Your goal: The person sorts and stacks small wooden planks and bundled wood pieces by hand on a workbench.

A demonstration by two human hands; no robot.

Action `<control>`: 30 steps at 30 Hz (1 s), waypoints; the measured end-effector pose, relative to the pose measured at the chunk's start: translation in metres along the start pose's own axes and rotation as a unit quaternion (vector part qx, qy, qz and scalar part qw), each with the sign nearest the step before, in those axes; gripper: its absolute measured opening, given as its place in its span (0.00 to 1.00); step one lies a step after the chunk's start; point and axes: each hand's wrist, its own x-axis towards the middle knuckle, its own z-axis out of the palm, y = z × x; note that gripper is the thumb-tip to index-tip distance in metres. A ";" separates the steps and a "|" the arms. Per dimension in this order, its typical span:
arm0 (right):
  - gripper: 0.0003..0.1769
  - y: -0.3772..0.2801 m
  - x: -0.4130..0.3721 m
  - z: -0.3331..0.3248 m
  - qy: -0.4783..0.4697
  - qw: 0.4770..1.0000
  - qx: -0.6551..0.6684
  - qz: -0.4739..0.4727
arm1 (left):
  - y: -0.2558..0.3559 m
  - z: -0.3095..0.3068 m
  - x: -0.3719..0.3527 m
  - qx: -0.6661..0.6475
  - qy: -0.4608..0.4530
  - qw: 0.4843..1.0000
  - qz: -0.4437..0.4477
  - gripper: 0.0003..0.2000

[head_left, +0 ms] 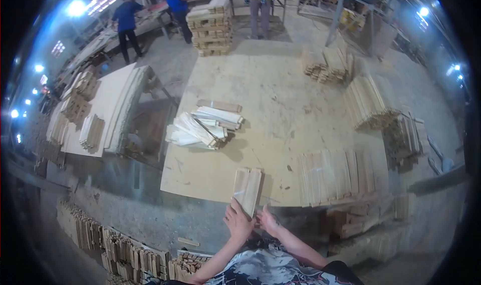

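Observation:
A small stack of short wooden slats lies at the front edge of the pale table, its near end at my hands. My left hand rests against the left side and near end of these slats, fingers bent around them. At the near right corner of the same stack is my right hand, with its thumb raised and its other fingers partly hidden. Beyond, left of the middle, lies a loose, crossed pile of slats. A row of slats lies side by side on the right.
Bundled slats and another heap stand at the right edge. A tall stack rises at the far end. Several people stand beyond the table. A second table with boards is on the left; slat piles line the lower left.

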 end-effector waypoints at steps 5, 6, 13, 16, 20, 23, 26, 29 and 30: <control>0.54 0.003 0.023 -0.015 -0.067 0.997 -0.005 0.038 | 0.015 0.009 0.002 0.050 0.034 0.997 -0.056 0.62; 0.55 -0.003 0.020 -0.011 -0.073 0.997 -0.013 0.035 | 0.019 0.007 0.003 0.035 0.018 0.997 -0.071 0.63; 0.55 -0.013 0.022 -0.011 -0.134 0.989 -0.064 0.027 | 0.001 -0.020 0.003 -0.041 -0.061 0.994 -0.077 0.63; 0.50 -0.022 0.018 0.021 -0.076 0.996 -0.028 -0.045 | -0.027 -0.037 0.001 -0.174 -0.150 0.970 -0.082 0.64; 0.41 -0.039 0.032 0.059 -0.135 0.986 0.069 -0.066 | -0.067 -0.054 -0.007 -0.421 -0.213 0.881 -0.012 0.61; 0.39 -0.048 0.035 0.112 -0.149 0.981 0.037 -0.120 | -0.097 -0.105 -0.008 -0.443 -0.208 0.870 0.053 0.60; 0.34 -0.050 0.047 0.197 -0.118 0.966 0.000 -0.229 | -0.155 -0.152 0.002 -0.404 -0.161 0.895 0.100 0.60; 0.36 -0.053 0.062 0.292 -0.124 0.939 -0.044 -0.317 | -0.215 -0.217 0.014 -0.397 -0.108 0.902 0.133 0.60; 0.38 -0.054 0.067 0.321 -0.134 0.930 -0.054 -0.337 | -0.239 -0.235 0.019 -0.405 -0.083 0.899 0.145 0.60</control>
